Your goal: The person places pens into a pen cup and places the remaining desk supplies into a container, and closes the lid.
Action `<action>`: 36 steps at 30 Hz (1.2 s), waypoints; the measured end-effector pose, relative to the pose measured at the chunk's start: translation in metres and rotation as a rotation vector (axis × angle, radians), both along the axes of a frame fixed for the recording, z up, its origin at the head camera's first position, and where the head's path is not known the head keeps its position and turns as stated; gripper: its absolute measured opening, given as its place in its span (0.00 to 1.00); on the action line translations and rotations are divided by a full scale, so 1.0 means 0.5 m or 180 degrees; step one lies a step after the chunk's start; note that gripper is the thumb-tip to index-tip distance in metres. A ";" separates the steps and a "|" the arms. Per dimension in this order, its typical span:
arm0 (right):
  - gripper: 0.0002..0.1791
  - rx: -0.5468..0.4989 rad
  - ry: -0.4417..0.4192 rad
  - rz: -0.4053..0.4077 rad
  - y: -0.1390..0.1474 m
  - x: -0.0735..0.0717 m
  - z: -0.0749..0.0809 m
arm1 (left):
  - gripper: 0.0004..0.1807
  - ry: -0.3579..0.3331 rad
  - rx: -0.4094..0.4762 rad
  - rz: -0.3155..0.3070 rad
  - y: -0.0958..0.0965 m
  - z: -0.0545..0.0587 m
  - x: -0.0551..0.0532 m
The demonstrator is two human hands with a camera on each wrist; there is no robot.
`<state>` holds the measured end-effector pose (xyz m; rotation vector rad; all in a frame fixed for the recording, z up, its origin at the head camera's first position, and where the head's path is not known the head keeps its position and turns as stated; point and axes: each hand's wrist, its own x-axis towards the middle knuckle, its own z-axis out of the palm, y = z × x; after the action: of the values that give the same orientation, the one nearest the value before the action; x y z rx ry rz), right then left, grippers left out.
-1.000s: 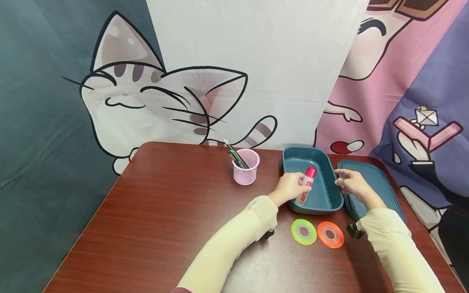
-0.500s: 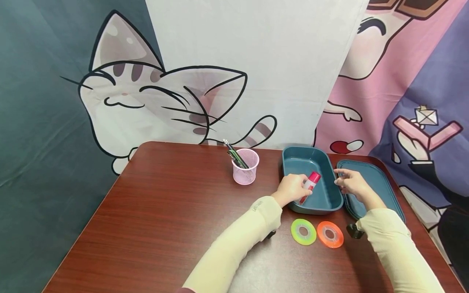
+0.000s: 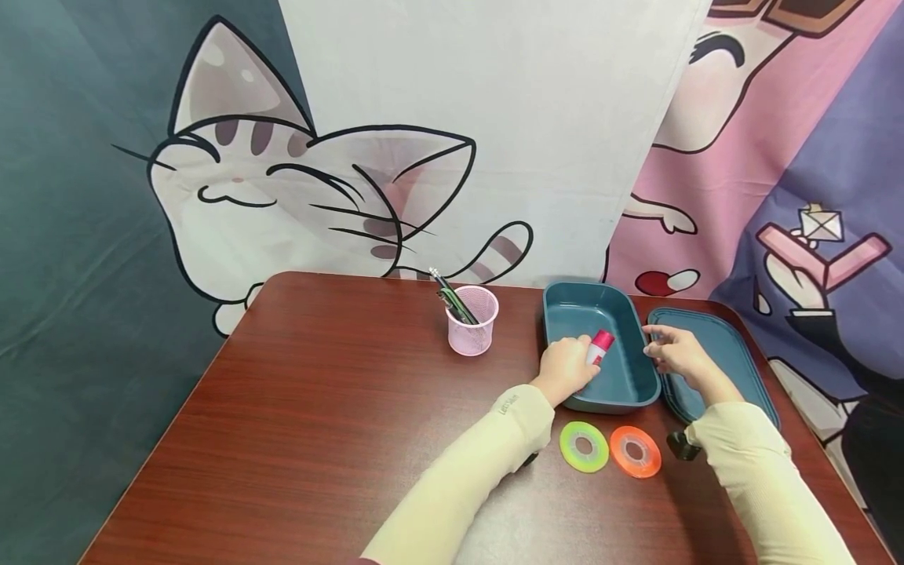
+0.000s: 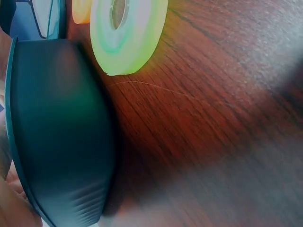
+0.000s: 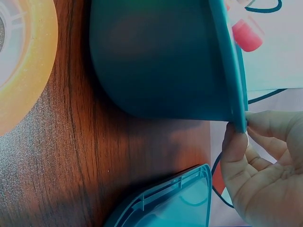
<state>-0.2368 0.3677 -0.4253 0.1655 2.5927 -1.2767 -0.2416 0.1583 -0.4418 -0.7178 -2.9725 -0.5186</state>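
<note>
- The tube [image 3: 596, 354] leans over the box [image 3: 613, 407], its cap [image 3: 603, 340] above the rim [image 5: 231, 61].
- The left hand [image 3: 567, 367] has its fingers curled round the tube.
- The right hand [image 3: 679, 355] pinches the rim, finger and thumb nearly together.
- The lid [image 3: 738, 353] lies just beside.

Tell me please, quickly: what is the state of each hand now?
Left hand: holding the red-capped tube.
Right hand: pinching the rim of the teal box.

The box [image 3: 628, 373] stands between cup [image 3: 471, 339] and lid [image 3: 734, 345].
</note>
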 end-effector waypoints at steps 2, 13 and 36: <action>0.29 -0.0003 0.0001 -0.0004 -0.001 0.000 0.001 | 0.17 -0.0003 -0.0007 0.0010 0.001 -0.001 -0.001; 0.29 -0.0027 0.0016 0.0009 0.001 0.002 0.000 | 0.12 -0.0080 -0.0055 -0.0057 0.001 0.005 -0.006; 0.30 -0.0041 0.0003 0.0007 0.004 -0.002 -0.005 | 0.15 -0.0842 0.1033 -0.0637 -0.029 0.016 -0.023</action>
<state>-0.2381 0.3697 -0.4276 0.1596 2.5841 -1.2929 -0.2530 0.1440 -0.4338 -0.9813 -2.9435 -1.1609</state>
